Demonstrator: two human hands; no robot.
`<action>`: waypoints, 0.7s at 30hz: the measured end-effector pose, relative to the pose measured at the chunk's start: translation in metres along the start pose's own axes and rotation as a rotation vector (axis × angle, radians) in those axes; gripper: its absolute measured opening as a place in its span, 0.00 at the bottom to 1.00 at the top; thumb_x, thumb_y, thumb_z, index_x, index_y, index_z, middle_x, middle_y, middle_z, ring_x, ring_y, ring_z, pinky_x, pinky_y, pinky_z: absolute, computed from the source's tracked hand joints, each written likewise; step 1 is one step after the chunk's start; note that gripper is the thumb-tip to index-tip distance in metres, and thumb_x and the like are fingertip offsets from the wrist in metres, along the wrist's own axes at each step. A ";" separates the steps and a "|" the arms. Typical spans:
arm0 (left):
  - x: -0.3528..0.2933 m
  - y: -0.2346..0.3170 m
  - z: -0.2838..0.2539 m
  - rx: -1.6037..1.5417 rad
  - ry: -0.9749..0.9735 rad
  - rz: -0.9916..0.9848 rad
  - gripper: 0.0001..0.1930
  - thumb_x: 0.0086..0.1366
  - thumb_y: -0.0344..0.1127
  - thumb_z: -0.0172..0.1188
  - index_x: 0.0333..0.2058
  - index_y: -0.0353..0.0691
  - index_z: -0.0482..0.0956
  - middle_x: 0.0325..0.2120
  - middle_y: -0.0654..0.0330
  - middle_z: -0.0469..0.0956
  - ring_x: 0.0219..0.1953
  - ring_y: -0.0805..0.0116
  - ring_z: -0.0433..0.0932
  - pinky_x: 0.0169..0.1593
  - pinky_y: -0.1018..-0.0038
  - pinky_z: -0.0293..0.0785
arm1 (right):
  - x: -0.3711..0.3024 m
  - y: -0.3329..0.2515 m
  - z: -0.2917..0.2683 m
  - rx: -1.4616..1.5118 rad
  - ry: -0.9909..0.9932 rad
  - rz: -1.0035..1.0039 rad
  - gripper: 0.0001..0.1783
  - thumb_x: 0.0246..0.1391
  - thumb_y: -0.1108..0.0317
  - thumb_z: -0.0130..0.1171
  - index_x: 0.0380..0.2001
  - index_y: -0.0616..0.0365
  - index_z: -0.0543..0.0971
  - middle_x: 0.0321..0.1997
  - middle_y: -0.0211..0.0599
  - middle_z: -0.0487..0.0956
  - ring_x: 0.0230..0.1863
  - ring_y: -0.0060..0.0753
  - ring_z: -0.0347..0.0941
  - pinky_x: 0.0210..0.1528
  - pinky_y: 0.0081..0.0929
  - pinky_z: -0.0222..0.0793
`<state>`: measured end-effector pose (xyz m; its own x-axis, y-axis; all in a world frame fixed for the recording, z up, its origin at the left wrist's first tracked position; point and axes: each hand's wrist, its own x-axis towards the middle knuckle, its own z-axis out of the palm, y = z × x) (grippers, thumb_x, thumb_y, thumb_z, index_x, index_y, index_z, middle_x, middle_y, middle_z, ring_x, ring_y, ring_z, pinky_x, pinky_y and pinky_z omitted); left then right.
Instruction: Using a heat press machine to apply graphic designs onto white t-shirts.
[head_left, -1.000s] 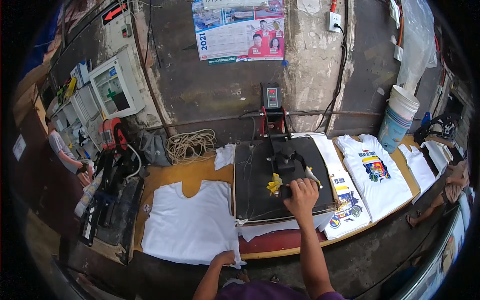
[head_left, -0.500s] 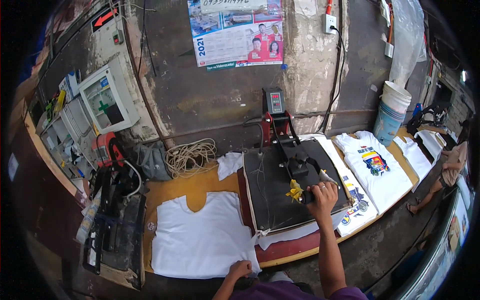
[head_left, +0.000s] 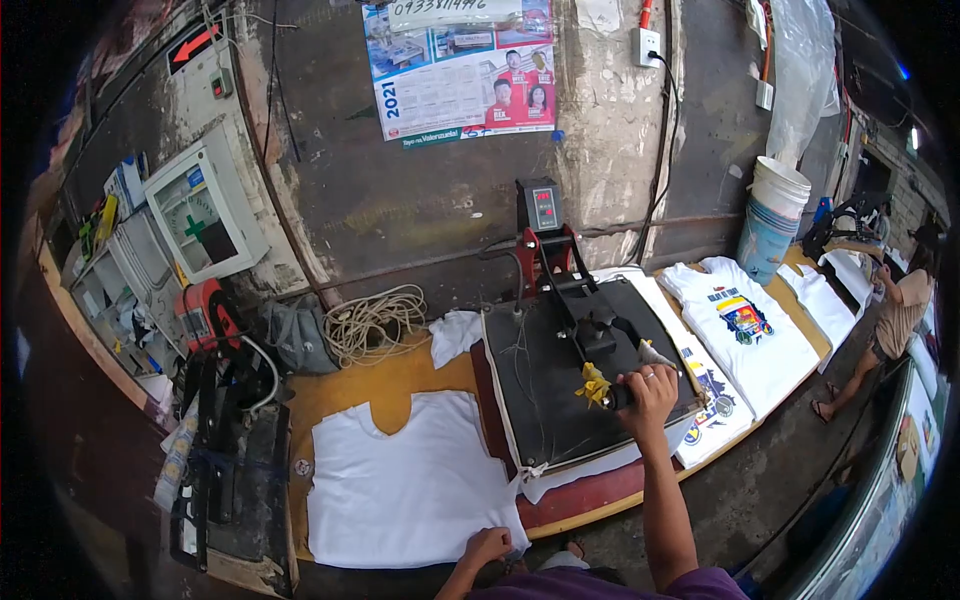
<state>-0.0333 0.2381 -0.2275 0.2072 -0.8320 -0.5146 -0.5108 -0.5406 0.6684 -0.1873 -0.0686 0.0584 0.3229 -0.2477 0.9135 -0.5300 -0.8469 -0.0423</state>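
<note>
My right hand [head_left: 650,395] is closed around the front handle of a black heat press [head_left: 560,400], whose lid lies lowered. Yellow cloth [head_left: 594,384] is tied beside the grip. White fabric pokes out from under the press's front edge. Left of the press, a plain white T-shirt [head_left: 400,490] lies flat, neck opening at the far side. My left hand [head_left: 488,545] rests with curled fingers at the shirt's near right corner; whether cloth is pinched in it is hidden.
A second black press [head_left: 235,490] stands at the left. Coiled rope [head_left: 375,325] and a grey bag [head_left: 298,335] lie behind the shirt. Printed white shirts [head_left: 740,320] are spread to the right, with stacked buckets [head_left: 772,215] behind them. Another person [head_left: 900,300] stands far right.
My view has shifted slightly. My right hand keeps its hold on the press handle, and my left hand stays at the shirt's corner. The person at far right has moved their arms.
</note>
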 end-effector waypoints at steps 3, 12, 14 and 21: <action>-0.002 -0.001 0.001 -0.012 0.009 0.022 0.09 0.57 0.42 0.64 0.29 0.44 0.77 0.22 0.64 0.82 0.23 0.70 0.83 0.33 0.71 0.76 | 0.001 -0.002 0.001 -0.024 0.022 0.006 0.11 0.38 0.73 0.65 0.22 0.54 0.71 0.24 0.33 0.71 0.30 0.40 0.70 0.38 0.38 0.63; -0.008 0.006 -0.001 0.049 0.030 -0.003 0.11 0.57 0.44 0.64 0.29 0.45 0.77 0.21 0.64 0.82 0.24 0.69 0.83 0.34 0.69 0.76 | 0.001 -0.004 -0.001 -0.033 -0.008 0.023 0.11 0.37 0.73 0.66 0.22 0.54 0.72 0.24 0.33 0.71 0.31 0.41 0.69 0.39 0.37 0.63; -0.009 0.007 -0.001 0.051 0.019 -0.020 0.10 0.57 0.44 0.64 0.30 0.45 0.78 0.21 0.64 0.82 0.25 0.68 0.83 0.35 0.69 0.76 | 0.000 -0.003 -0.001 -0.038 0.012 0.001 0.10 0.38 0.72 0.65 0.22 0.55 0.72 0.24 0.34 0.71 0.31 0.41 0.70 0.39 0.38 0.63; -0.008 0.002 0.001 0.074 0.052 -0.007 0.10 0.57 0.45 0.63 0.30 0.46 0.79 0.20 0.64 0.82 0.27 0.68 0.83 0.36 0.69 0.77 | -0.003 -0.002 0.000 -0.040 0.016 0.016 0.10 0.39 0.70 0.65 0.22 0.54 0.72 0.25 0.34 0.71 0.32 0.39 0.70 0.40 0.38 0.65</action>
<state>-0.0372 0.2439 -0.2223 0.2533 -0.8344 -0.4895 -0.5688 -0.5377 0.6223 -0.1873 -0.0667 0.0555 0.3017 -0.2531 0.9192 -0.5658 -0.8235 -0.0410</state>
